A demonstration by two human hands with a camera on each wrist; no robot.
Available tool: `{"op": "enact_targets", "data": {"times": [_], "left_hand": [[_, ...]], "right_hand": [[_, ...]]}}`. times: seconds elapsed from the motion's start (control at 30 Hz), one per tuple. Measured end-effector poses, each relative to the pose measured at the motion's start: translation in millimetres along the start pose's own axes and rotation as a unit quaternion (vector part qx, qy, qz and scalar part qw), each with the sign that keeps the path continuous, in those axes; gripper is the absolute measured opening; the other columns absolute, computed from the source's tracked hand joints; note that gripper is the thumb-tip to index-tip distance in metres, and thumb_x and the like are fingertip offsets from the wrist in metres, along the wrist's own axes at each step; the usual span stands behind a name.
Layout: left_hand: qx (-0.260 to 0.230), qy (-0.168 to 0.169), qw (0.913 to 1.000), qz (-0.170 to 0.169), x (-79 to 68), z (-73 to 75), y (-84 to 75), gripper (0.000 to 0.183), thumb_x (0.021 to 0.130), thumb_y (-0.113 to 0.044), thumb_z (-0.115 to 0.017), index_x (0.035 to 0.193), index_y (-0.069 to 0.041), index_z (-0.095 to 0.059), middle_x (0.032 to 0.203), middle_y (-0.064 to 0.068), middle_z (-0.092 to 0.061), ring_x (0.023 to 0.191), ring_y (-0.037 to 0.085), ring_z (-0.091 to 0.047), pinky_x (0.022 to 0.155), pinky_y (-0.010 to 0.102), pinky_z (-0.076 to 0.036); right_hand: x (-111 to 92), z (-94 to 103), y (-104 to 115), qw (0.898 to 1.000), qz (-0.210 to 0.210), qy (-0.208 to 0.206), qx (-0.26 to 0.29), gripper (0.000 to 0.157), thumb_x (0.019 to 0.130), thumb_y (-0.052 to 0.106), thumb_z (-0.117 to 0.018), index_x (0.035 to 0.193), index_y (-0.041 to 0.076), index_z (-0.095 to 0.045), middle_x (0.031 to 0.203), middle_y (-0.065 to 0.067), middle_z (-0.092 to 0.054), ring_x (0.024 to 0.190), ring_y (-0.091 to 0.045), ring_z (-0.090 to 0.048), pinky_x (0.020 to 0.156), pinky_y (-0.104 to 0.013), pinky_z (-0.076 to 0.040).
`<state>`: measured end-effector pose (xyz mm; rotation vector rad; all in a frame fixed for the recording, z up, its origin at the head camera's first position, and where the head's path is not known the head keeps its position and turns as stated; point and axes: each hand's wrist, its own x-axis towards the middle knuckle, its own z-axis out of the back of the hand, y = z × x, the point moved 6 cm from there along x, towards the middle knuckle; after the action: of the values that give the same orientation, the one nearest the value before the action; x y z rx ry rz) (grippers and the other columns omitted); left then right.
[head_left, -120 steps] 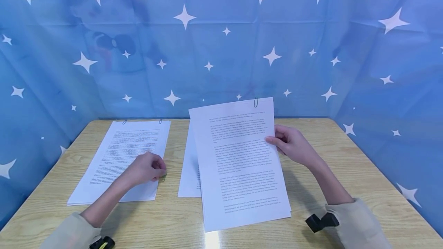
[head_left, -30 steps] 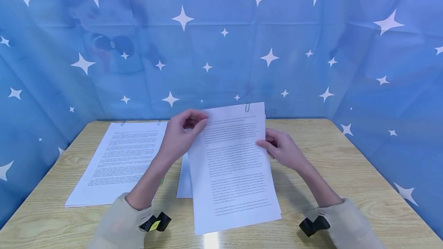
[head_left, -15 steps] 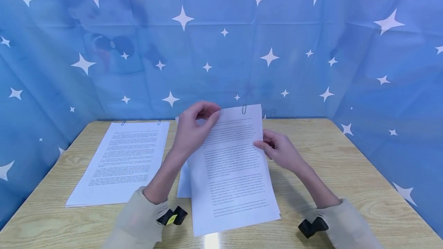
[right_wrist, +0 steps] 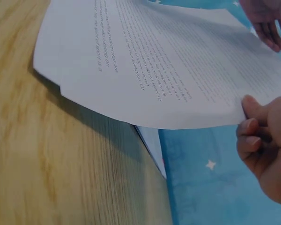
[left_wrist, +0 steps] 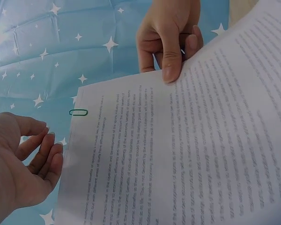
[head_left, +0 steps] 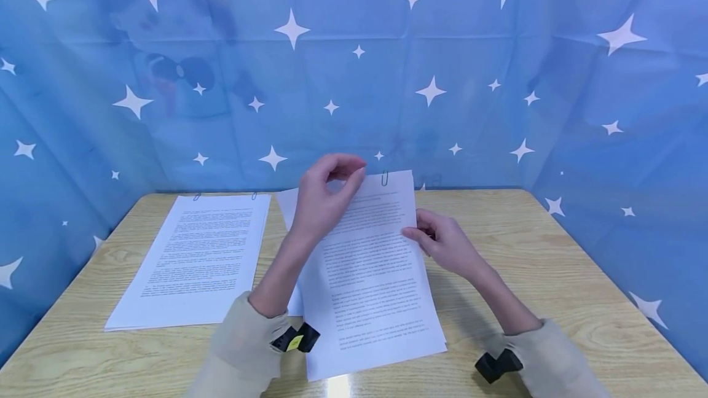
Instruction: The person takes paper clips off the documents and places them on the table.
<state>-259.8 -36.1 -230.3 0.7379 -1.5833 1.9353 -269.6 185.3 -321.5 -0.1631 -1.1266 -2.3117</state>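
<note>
My right hand (head_left: 449,243) pinches the right edge of a stack of printed sheets (head_left: 370,275), thumb in front, and holds it tilted up over the table. A green paper clip (left_wrist: 78,112) sits on the stack's top edge, towards the right corner. My left hand (head_left: 327,201) is at that top edge, just left of the clip, with its fingers loosely bent. In the left wrist view its fingertips (left_wrist: 51,140) are beside the clip, and nothing shows between them. The sheets bow downward in the right wrist view, and a corner of paper juts out at the stack's upper left.
On the left of the wooden table (head_left: 553,263) lies another printed stack (head_left: 188,257) with two clips on its top edge. More white paper (head_left: 295,304) lies on the table behind the held sheets. A blue starry cloth (head_left: 354,78) hangs along the back and sides.
My left hand has risen from beside the left stack and moved right along the held stack's top edge, towards the clip. The right hand has shifted slightly left and down with the sheets.
</note>
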Motion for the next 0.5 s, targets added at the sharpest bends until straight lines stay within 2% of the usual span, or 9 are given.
{"op": "enact_targets", "data": {"times": [0.1, 0.23, 0.5], "left_hand": [[0.007, -0.002, 0.9999, -0.014, 2.5, -2.6, -2.5, 0.013, 0.094, -0.006, -0.070, 0.105, 0.001, -0.073, 0.101, 0.010, -0.070, 0.090, 0.018, -0.063, 0.084, 0.033, -0.052], [0.030, 0.011, 0.9991, -0.027, 3.0, -7.2, -4.3, 0.015, 0.095, -0.006, -0.070, 0.108, 0.001, -0.074, 0.104, 0.011, -0.069, 0.094, 0.020, -0.063, 0.085, 0.035, -0.051], [0.066, 0.035, 0.9970, -0.021, -0.5, -14.0, -3.3, 0.014, 0.096, -0.010, -0.071, 0.107, -0.002, -0.075, 0.102, 0.007, -0.068, 0.094, 0.018, -0.063, 0.086, 0.031, -0.051]], "right_hand": [[-0.4, -1.1, 1.0, 1.000, 0.007, -0.001, 0.000, 0.014, 0.101, 0.013, -0.063, 0.113, 0.006, -0.067, 0.066, -0.004, -0.053, 0.049, -0.013, -0.042, 0.046, -0.024, -0.032], [-1.0, -3.3, 1.5, 1.000, 0.018, -0.004, 0.001, 0.015, 0.100, 0.013, -0.064, 0.114, 0.007, -0.066, 0.065, -0.003, -0.053, 0.048, -0.011, -0.041, 0.046, -0.024, -0.032], [-0.4, -4.3, 3.8, 0.999, 0.042, -0.011, -0.005, 0.014, 0.100, 0.010, -0.064, 0.113, 0.006, -0.067, 0.066, 0.000, -0.055, 0.048, -0.009, -0.042, 0.045, -0.023, -0.033]]}}
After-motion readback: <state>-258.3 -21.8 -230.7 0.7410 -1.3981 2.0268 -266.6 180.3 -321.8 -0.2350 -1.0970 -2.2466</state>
